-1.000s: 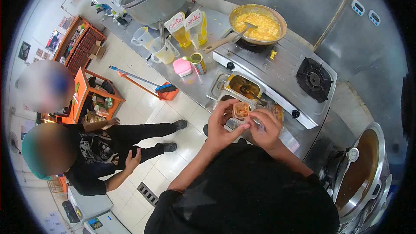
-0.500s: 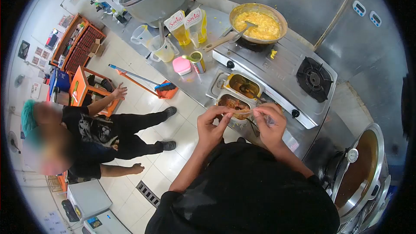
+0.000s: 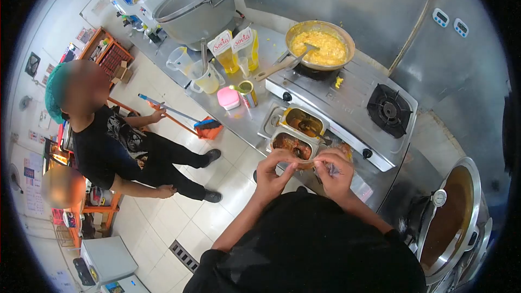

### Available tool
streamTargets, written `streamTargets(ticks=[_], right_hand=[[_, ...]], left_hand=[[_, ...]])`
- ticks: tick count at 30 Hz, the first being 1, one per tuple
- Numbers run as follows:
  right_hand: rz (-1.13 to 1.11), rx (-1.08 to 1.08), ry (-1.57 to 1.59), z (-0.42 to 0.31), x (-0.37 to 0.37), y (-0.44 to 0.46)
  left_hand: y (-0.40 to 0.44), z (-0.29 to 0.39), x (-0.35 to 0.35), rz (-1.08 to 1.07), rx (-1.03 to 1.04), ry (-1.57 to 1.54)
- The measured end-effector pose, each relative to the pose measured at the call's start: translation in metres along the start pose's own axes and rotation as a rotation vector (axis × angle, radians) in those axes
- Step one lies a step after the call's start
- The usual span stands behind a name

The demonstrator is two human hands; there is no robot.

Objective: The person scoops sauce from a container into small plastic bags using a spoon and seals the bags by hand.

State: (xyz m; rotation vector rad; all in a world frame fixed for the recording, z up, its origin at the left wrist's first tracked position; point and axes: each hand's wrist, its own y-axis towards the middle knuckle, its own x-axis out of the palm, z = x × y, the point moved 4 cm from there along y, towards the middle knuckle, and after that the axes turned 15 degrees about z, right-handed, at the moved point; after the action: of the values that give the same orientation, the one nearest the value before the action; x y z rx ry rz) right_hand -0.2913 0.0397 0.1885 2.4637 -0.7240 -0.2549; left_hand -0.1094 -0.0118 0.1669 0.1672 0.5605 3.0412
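Note:
My left hand (image 3: 273,172) and my right hand (image 3: 335,172) are close together in front of my chest, fingertips pinched. Between them they hold the edge of what looks like a small clear plastic bag (image 3: 306,164); its lower part is hard to make out. Just beyond my fingers is a metal food pan (image 3: 275,133) of reddish sauce with a spoon in it. A second metal pan (image 3: 296,110), holding dark yellow oily contents and a ladle, sits behind it. Clear plastic packaging (image 3: 360,189) lies by my right hand.
On the gas stove (image 3: 347,103) stands a frying pan (image 3: 350,40) of yellow egg-like food, with a spatula. Oil pouches (image 3: 247,49), jugs, a pink tub (image 3: 228,98) and an open can (image 3: 247,95) line the counter. A large pot (image 3: 469,184) of brown liquid stands right. A person (image 3: 119,141) stands left.
My hands stay pinched on the plastic and have dropped slightly closer to my body. The person at left has turned and moved, lowering an arm, and a broom handle now shows by their hand.

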Motion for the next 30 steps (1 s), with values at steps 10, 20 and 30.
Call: streamTargets(ticks=[10,20,30], right_hand=[[-0.109,0.129,-0.032,0.011,-0.017,-0.014],[-0.041,0.140,-0.028,0.012,-0.044,-0.030],[-0.026,0.190,-0.148,0.018,-0.072,-0.054]], left_hand=[[-0.011,-0.008,0.014,-0.090,-0.129,0.021],[-0.023,-0.014,0.045,-0.286,-0.178,-0.011],[-0.036,-0.015,0.072,-0.453,-0.068,0.138]])
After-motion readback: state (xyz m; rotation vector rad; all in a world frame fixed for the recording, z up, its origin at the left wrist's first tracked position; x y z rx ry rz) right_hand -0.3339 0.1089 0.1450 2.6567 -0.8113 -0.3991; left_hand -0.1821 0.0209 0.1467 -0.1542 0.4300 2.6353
